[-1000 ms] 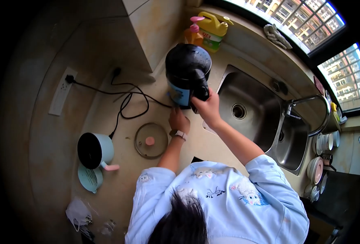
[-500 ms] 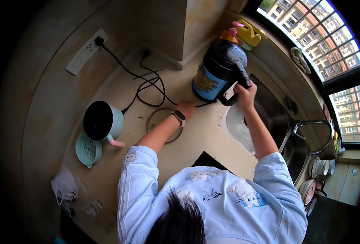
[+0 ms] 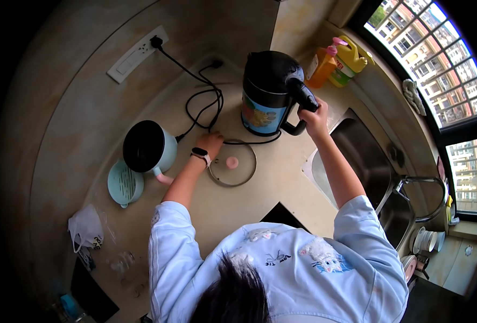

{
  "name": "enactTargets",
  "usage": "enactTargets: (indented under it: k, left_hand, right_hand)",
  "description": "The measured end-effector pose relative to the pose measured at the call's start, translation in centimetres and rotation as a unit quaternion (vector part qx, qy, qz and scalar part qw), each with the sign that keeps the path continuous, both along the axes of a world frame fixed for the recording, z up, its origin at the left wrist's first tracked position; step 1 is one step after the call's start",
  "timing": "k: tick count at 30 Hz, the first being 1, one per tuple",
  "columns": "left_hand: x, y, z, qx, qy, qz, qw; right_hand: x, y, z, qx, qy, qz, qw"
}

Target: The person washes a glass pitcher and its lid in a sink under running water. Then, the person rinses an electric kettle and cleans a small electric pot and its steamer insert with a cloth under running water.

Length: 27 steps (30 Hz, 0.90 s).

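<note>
My right hand (image 3: 315, 117) grips the handle of a black soymilk maker (image 3: 261, 96) with a blue picture band, upright on the counter near the corner. My left hand (image 3: 211, 143) is closed around a black power cord (image 3: 252, 143), which runs from it to the base of the soymilk maker. Just beside that hand lies a round glass lid (image 3: 232, 162) with a pink knob. Left of it stands a light blue electric pot (image 3: 166, 153) with a dark inside and pink handle, next to a pale green steamer basket (image 3: 125, 185).
A wall socket (image 3: 136, 54) holds a black plug. An orange pump bottle (image 3: 320, 68) and a yellow jug (image 3: 350, 56) stand behind the soymilk maker. At right are a steel sink (image 3: 359, 142) and a faucet (image 3: 436, 183). A white plastic bag (image 3: 86, 226) lies at left.
The soymilk maker has moved left, away from the sink, with my right hand on its handle. My left hand has moved left along the cord, uncovering the lid's pink knob.
</note>
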<state>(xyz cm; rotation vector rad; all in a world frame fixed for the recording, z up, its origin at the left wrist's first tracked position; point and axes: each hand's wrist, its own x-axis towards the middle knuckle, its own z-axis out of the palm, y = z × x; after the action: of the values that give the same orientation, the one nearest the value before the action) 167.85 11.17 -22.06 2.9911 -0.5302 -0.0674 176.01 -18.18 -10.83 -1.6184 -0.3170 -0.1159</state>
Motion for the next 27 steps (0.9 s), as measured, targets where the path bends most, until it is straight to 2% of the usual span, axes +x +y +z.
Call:
enactTargets:
  k: [1, 3, 6, 8, 10, 11, 12, 14, 16, 18, 20, 21, 23, 24, 26, 27]
  left_hand:
    - [-0.3, -0.3, -0.1, -0.001, 0.000, 0.004, 1.000]
    - [-1.1, -1.2, -0.3, -0.172, -0.017, 0.075, 0.982]
    - [-1.9, -1.9, 0.1, -0.209, -0.040, 0.047, 0.976]
    - [-1.8, -1.5, 0.5, -0.207, -0.036, 0.052, 0.976]
    - [-0.9, -0.3, 0.0, -0.215, -0.084, 0.131, 0.964]
    - [-0.2, 0.7, 0.0, -0.160, -0.104, 0.158, 0.969]
    - [0.8, 1.6, 0.3, -0.161, -0.109, 0.158, 0.968]
    - [2.0, 3.1, 0.7, -0.036, -0.179, 0.225, 0.957]
    - [3.4, 4.4, -0.7, -0.049, -0.202, 0.217, 0.954]
    - [4.5, 4.7, -1.7, -0.061, -0.225, 0.204, 0.951]
    - [5.2, 4.4, -2.0, -0.242, -0.055, 0.302, 0.920]
    - [5.4, 4.2, -0.9, -0.242, -0.055, 0.297, 0.922]
    - [5.2, 3.5, 1.9, -0.077, 0.012, 0.335, 0.939]
    - [4.8, 3.4, 1.4, -0.078, 0.016, 0.334, 0.939]
    - [4.1, 4.4, -0.4, -0.129, -0.087, 0.383, 0.910]
    - [3.4, 5.5, -1.5, -0.184, -0.067, 0.410, 0.891]
  right_hand:
    - [0.2, 0.3, 0.6, 0.014, 0.000, 0.004, 1.000]
    - [2.1, -1.0, -0.3, 0.021, -0.007, 0.033, 0.999]
    - [2.5, -2.6, -0.7, -0.025, 0.003, 0.084, 0.996]
    - [0.6, -2.8, -2.9, -0.056, -0.136, -0.056, 0.988]
    - [-1.5, -4.1, -8.7, -0.143, 0.051, -0.116, 0.982]
    - [-3.0, -4.3, -11.9, -0.205, 0.055, -0.099, 0.972]
    - [-3.8, -4.1, -13.7, -0.266, 0.056, -0.082, 0.959]
    - [-5.0, -2.4, -14.0, -0.465, -0.005, -0.002, 0.885]
    - [-5.4, -1.2, -13.5, -0.443, -0.009, -0.018, 0.896]
    - [-5.4, -0.8, -12.9, -0.553, -0.062, -0.054, 0.829]
    - [-5.7, -0.5, -12.3, -0.552, -0.045, -0.055, 0.831]
    - [-5.8, -0.4, -11.9, -0.552, -0.032, -0.053, 0.831]
    - [-5.7, -0.3, -11.1, -0.564, -0.038, -0.052, 0.823]
    - [-5.7, -0.3, -10.6, -0.576, -0.046, -0.044, 0.815]
    - [-5.9, 0.0, -9.8, -0.596, -0.039, -0.034, 0.801]
    - [-6.2, 0.2, -9.7, -0.600, -0.035, -0.072, 0.796]
